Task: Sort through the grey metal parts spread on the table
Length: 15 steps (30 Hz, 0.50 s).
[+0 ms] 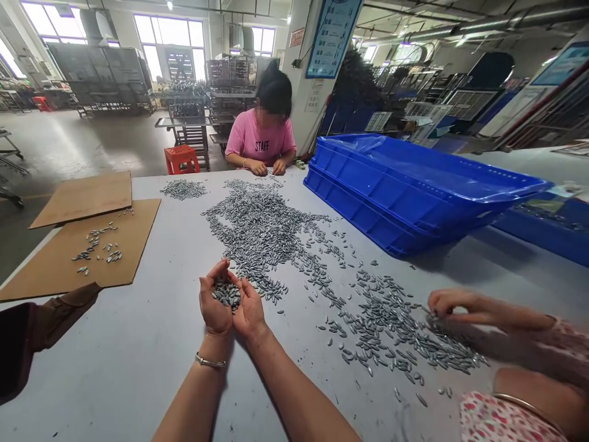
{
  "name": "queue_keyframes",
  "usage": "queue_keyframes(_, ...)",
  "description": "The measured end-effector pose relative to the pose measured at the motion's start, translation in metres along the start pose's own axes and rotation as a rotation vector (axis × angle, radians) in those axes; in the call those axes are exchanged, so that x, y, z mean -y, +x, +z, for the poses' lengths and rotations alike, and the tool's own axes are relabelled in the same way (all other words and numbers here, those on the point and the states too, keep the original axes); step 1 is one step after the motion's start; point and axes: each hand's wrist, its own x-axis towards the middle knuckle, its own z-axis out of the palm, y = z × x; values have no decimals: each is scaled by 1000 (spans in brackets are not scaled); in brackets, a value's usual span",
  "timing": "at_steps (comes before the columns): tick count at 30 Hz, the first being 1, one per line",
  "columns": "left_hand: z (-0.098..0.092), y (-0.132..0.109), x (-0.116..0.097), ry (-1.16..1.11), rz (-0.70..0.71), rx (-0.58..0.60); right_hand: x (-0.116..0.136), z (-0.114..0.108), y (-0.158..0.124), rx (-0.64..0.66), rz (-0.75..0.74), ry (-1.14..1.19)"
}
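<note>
My left hand (215, 310) and my right hand (250, 312) are cupped together, wrists close, at the near edge of a big heap. Between the palms sits a handful of small silver-grey, pointed oval metal pieces (226, 294). A bracelet circles my left wrist. Just beyond my fingers, the main heap of the same metal pieces (262, 227) spreads over the white table (138, 344). Another loose spread of pieces (391, 325) lies to the right, where a co-worker's hand (460, 308) touches its edge. The undersides of my hands are hidden.
Stacked blue crates (391, 190) stand at the right. Two cardboard sheets (133, 245) lie at the left, one with several metal pieces. A small pile (184, 189) lies farther back. A person in a pink shirt (261, 138) works opposite. A dark phone-like object (16, 350) shows at the left edge.
</note>
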Motion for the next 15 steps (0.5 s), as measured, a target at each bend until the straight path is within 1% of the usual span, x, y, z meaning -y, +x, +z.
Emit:
queue_keyframes(3,0,-2,1,63,46,14,-1,-2,3,-24,3,19)
queue_keyframes(7,3,-6,0,185,94,64,-1,-3,6,-31,-19,59)
queue_keyframes(10,6,-10,-1,230,130,125,0,-4,8,-35,8,100)
queue_keyframes(15,10,-14,-1,289,224,235,5,-3,9,20,65,188)
